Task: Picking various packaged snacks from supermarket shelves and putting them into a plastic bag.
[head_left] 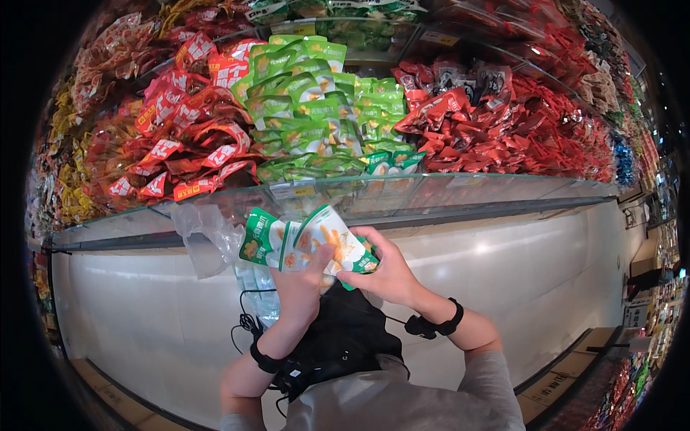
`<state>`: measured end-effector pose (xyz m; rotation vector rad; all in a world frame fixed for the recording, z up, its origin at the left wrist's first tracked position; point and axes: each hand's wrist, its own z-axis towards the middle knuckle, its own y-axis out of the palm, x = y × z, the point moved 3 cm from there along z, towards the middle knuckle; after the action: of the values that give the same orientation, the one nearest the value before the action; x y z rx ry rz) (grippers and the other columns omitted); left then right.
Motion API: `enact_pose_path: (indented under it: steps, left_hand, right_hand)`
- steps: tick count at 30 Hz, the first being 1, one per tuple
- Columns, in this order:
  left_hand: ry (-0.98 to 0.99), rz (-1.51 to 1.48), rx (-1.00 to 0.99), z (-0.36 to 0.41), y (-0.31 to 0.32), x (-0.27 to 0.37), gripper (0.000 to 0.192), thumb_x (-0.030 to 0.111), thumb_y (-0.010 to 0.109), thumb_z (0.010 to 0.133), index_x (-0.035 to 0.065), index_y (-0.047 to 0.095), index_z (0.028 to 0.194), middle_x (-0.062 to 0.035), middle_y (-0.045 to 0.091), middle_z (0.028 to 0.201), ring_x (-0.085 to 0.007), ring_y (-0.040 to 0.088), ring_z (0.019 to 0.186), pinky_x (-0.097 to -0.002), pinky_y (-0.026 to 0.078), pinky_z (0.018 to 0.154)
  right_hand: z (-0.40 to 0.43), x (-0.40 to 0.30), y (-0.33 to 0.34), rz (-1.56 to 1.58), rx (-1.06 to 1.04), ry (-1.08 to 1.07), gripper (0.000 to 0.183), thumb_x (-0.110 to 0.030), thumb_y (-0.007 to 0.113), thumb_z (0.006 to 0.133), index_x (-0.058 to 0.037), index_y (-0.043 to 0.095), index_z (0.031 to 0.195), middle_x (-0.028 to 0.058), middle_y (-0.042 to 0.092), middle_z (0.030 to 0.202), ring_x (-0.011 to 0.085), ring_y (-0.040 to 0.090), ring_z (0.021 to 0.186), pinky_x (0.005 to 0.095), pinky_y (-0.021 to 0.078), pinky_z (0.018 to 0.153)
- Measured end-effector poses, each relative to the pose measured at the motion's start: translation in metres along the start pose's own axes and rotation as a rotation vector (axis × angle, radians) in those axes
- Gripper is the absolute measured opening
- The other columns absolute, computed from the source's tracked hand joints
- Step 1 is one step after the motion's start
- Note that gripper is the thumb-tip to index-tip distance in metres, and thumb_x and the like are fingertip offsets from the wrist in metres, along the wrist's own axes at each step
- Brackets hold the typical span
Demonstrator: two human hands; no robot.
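Several green-and-white snack pouches (345, 242) are fanned out in front of my chest, below the shelf edge. My left hand (299, 285) grips them from below, its thumb across the printed front of a white-faced pouch. At their right end, my right hand (391, 272) pinches the pouches between thumb and fingers. A greener pouch (260, 237) sticks out at the left of the bunch. Beside it hangs a clear plastic bag (207, 237), partly behind the pouches. Under my left hand shows transparent plastic (261, 296) with pale green packs; whether it belongs to the same bag I cannot tell.
A glass-fronted display shelf (345, 191) runs across ahead, heaped with green pouches (318, 116), red-and-white packs (183, 129) and red packs (501, 129). Pale floor tiles (517, 258) lie below. Cardboard boxes (560, 377) line a stand behind at the right. Black cables (248, 320) hang by my left wrist.
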<state>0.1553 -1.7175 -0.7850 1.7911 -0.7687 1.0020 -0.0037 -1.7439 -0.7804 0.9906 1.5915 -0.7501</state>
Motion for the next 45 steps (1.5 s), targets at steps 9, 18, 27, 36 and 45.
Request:
enact_pose_path:
  steps: [9, 18, 27, 36, 45]
  left_hand:
    - [-0.075, -0.044, 0.201, 0.009, -0.004, 0.004, 0.047, 0.006, 0.075, 0.089, -0.0002, 0.047, 0.127, -0.0114, 0.063, 0.113, -0.0201, 0.066, 0.101, -0.0346, 0.055, 0.089]
    - [-0.074, -0.008, 0.087, 0.017, -0.011, 0.008, 0.045, 0.008, 0.074, 0.091, 0.0008, 0.048, 0.126, -0.0105, 0.063, 0.114, -0.0186, 0.066, 0.1, -0.0337, 0.055, 0.09]
    - [-0.142, -0.018, 0.066, 0.02, -0.013, -0.005, 0.054, 0.008, 0.076, 0.088, 0.0028, 0.044, 0.132, -0.0093, 0.06, 0.118, -0.0204, 0.062, 0.109, -0.0354, 0.052, 0.094]
    - [-0.186, -0.034, 0.08, 0.019, -0.013, -0.004, 0.059, 0.009, 0.077, 0.087, 0.0022, 0.041, 0.134, -0.0113, 0.058, 0.12, -0.0209, 0.061, 0.11, -0.0361, 0.052, 0.095]
    - [-0.2, -0.06, 0.071, 0.027, -0.02, -0.012, 0.056, 0.008, 0.077, 0.087, 0.0021, 0.043, 0.132, -0.0104, 0.059, 0.118, -0.0201, 0.062, 0.108, -0.0355, 0.052, 0.094]
  right_hand:
    - [0.001, -0.013, -0.039, -0.167, 0.119, -0.175, 0.042, -0.012, 0.056, 0.102, 0.0, 0.045, 0.141, 0.0124, 0.067, 0.12, 0.0185, 0.064, 0.111, 0.0324, 0.0511, 0.095]
    - [0.029, -0.149, -0.137, -0.946, 0.544, -0.611, 0.026, -0.004, 0.07, 0.087, -0.0011, 0.068, 0.112, 0.0134, 0.064, 0.097, 0.0293, 0.065, 0.078, 0.0338, 0.0519, 0.069]
    - [0.123, -0.158, -0.146, -1.41, 0.027, -0.443, 0.022, -0.016, 0.074, 0.081, -0.0043, 0.072, 0.1, 0.0138, 0.071, 0.093, 0.0348, 0.067, 0.086, 0.0431, 0.0525, 0.075]
    - [0.177, -0.133, -0.129, -1.234, -0.254, -0.227, 0.018, -0.015, 0.068, 0.085, 0.0003, 0.071, 0.095, 0.0187, 0.071, 0.088, 0.0372, 0.067, 0.086, 0.0446, 0.0512, 0.077]
    - [0.176, -0.107, -0.123, -1.459, -0.253, -0.177, 0.02, -0.024, 0.073, 0.084, -0.0066, 0.074, 0.095, 0.0175, 0.069, 0.081, 0.0385, 0.066, 0.081, 0.047, 0.0514, 0.072]
